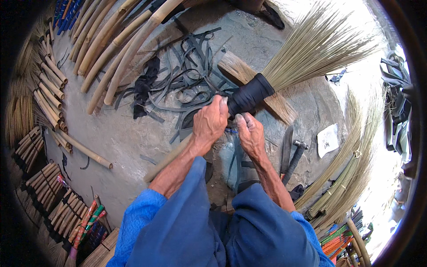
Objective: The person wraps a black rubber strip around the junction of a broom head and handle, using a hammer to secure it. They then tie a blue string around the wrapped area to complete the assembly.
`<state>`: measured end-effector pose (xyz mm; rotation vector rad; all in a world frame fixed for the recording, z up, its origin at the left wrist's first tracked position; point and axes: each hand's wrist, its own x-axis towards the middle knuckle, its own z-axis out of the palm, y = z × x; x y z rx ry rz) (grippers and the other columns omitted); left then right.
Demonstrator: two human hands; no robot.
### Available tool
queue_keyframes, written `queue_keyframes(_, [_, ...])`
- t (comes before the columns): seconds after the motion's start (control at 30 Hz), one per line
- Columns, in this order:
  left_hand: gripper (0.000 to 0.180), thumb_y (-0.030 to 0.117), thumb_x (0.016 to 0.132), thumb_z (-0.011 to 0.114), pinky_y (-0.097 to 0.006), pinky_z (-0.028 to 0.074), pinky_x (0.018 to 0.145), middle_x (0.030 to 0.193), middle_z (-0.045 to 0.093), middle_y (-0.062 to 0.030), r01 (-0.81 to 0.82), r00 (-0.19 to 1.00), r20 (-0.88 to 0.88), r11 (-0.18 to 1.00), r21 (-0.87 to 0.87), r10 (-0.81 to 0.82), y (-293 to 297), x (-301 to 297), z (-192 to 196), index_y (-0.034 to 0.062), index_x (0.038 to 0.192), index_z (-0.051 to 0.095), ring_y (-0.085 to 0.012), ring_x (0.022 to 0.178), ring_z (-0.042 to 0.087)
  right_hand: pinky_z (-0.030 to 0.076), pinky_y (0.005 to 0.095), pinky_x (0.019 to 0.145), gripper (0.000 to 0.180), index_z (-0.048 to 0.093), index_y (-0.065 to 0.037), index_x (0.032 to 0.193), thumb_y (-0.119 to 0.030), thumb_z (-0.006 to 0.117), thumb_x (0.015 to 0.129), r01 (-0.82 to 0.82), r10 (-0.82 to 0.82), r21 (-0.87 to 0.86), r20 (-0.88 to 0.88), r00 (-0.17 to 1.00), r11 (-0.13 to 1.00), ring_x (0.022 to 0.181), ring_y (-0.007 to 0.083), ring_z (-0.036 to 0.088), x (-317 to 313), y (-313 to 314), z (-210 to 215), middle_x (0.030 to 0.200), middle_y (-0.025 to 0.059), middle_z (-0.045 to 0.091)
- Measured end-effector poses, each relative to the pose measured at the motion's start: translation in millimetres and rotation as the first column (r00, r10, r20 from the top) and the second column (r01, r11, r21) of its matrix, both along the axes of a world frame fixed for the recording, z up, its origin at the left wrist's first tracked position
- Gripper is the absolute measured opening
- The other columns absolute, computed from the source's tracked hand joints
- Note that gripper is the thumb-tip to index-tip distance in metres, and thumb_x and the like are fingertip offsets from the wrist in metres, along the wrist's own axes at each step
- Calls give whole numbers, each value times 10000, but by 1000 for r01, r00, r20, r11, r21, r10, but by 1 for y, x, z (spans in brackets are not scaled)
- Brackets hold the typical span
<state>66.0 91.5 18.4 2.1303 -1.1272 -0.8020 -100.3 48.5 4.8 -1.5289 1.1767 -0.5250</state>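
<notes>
A broom lies slantwise before me, its pale straw bristles (316, 51) fanned out to the far right. Tight black rubber binding (251, 93) wraps its neck, which rests across a wooden block (281, 108). My left hand (209, 122) is closed round the handle end of the neck, thumb on top. Close by, my right hand (250, 132) is closed with its fingers pressed at the lower edge of the binding; whatever it pinches is hidden. A bamboo handle (169, 158) emerges under my left forearm toward the lower left.
Tangled black rubber strips (191, 80) lie beyond my left hand. A knife (287, 149) and a hammer (296, 160) lie right of my right forearm, near loose straw bundles (347, 187). Bamboo poles (124, 49) stretch across the far left; bundled sticks (46, 187) line the left side.
</notes>
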Motion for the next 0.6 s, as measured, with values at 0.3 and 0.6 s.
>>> queue_keyframes(0.3, [374, 408, 1163, 508, -665, 522, 732, 894, 720, -327, -27, 996, -81, 1000, -16, 26, 6, 8, -9, 60, 1096, 626, -597, 893, 684, 484, 434, 651, 369, 643, 29, 909, -272, 663, 1123, -59, 57, -39, -57, 997, 997, 643, 295, 561, 10, -7, 19, 741, 201, 576])
queue_keyframes(0.6, [425, 418, 1153, 545, -542, 555, 746, 896, 749, -255, 107, 986, -130, 994, 5, -105, -9, 14, 6, 37, 1048, 700, -500, 827, 719, 483, 432, 630, 400, 676, 21, 899, -302, 660, 1134, -6, 6, 1, -131, 991, 1000, 610, 253, 553, -5, 13, 16, 714, 169, 613])
